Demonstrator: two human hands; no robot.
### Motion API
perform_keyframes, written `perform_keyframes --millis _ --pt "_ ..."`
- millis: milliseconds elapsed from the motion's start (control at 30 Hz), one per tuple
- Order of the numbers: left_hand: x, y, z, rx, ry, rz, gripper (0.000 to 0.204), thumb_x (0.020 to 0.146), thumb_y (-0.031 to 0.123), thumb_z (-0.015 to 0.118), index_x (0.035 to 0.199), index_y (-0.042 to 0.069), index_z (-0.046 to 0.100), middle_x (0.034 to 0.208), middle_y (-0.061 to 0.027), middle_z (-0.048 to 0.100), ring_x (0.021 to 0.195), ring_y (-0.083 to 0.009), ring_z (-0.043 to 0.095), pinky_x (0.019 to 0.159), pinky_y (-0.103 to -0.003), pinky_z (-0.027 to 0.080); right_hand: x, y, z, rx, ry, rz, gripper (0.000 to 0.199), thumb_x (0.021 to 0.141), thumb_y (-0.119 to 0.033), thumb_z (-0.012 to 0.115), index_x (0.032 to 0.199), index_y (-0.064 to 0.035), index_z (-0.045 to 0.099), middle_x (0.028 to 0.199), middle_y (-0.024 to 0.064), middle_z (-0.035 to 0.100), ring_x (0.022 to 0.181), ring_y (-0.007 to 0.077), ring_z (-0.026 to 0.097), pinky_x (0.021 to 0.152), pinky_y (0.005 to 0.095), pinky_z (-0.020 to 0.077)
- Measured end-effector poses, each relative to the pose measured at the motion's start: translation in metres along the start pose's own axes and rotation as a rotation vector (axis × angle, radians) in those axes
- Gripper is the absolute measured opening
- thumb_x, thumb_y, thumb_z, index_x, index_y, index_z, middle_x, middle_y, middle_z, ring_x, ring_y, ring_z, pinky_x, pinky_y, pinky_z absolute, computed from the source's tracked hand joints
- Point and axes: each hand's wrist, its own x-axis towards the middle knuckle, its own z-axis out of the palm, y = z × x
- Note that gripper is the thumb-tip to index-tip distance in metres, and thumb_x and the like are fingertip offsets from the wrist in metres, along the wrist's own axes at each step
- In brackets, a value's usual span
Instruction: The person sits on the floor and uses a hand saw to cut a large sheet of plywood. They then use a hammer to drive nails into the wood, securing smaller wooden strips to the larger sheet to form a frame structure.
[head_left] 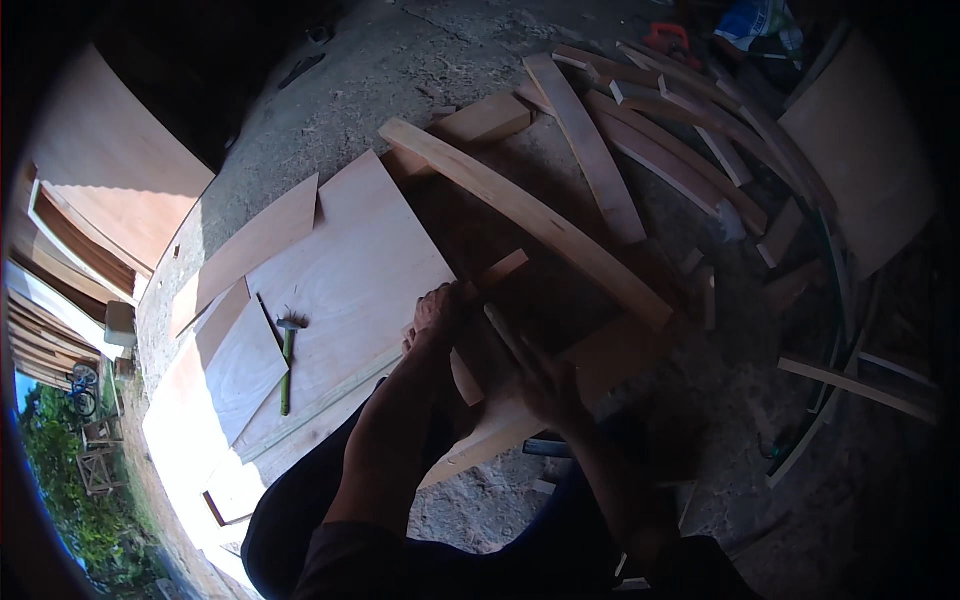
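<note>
My left hand [437,310] is closed at the edge of the pale plywood sheet [360,240]. Its fingers wrap round a short wooden strip [503,268], whose lit end sticks out to the right. My right hand [550,388] is in shadow, closed round a long narrow tool or strip [508,330] that points up and away toward the left hand; its kind is too dark to tell. Between my forearms a piece of wood [467,378] stands beside the thick timber [500,425]. A hammer [287,365] with a green handle lies on the plywood at left.
A long timber [530,220] crosses the dark gap beyond my hands. Several boards and battens [680,150] lie piled at the far right. More plywood sheets [120,150] lean at the left. A red tool [670,40] is on the concrete floor [370,80] at the back.
</note>
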Motion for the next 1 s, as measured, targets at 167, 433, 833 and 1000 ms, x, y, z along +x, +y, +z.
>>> perform_keyframes --millis 167,433,833,1000 --pt "0.003 -0.028 0.009 -0.002 -0.007 -0.079 0.017 0.093 0.023 0.056 0.098 0.011 0.067 0.105 -0.0156 0.070 0.102 -0.0371 0.067 0.085 -0.048 0.051 -0.019 -0.047 -0.026 0.006 -0.193 0.097 0.068 0.088 -0.002 0.060 0.151 -0.0117 0.038 0.137 0.0228 0.055 0.093 0.0390 0.069 0.074 0.0405 0.0596" --pt "-0.005 -0.028 0.018 -0.027 0.025 -0.046 0.024 0.092 0.026 0.058 0.105 0.010 0.068 0.106 -0.0176 0.070 0.105 -0.0369 0.067 0.088 -0.047 0.052 -0.071 -0.069 -0.067 -0.260 -0.269 0.050 0.065 0.087 -0.002 0.061 0.149 -0.0082 0.044 0.136 0.0210 0.055 0.098 0.0294 0.070 0.073 0.0368 0.0570" --pt "0.007 -0.001 0.011 0.059 -0.063 -0.023 0.024 0.094 0.022 0.055 0.111 0.010 0.067 0.111 -0.0164 0.070 0.106 -0.0359 0.067 0.092 -0.047 0.051 -0.128 -0.094 -0.112 -0.014 -0.421 0.518 0.073 0.086 -0.002 0.055 0.155 -0.0083 0.033 0.142 0.0161 0.055 0.105 0.0343 0.066 0.075 0.0378 0.0571" --pt "0.004 -0.012 0.006 0.024 0.025 -0.011 0.021 0.091 0.024 0.060 0.104 0.011 0.068 0.105 -0.0155 0.070 0.104 -0.0363 0.067 0.087 -0.047 0.053 -0.023 0.004 -0.004 -0.118 -0.079 -0.037 0.065 0.084 -0.003 0.064 0.147 -0.0071 0.046 0.131 0.0242 0.059 0.084 0.0388 0.068 0.070 0.0405 0.0573"
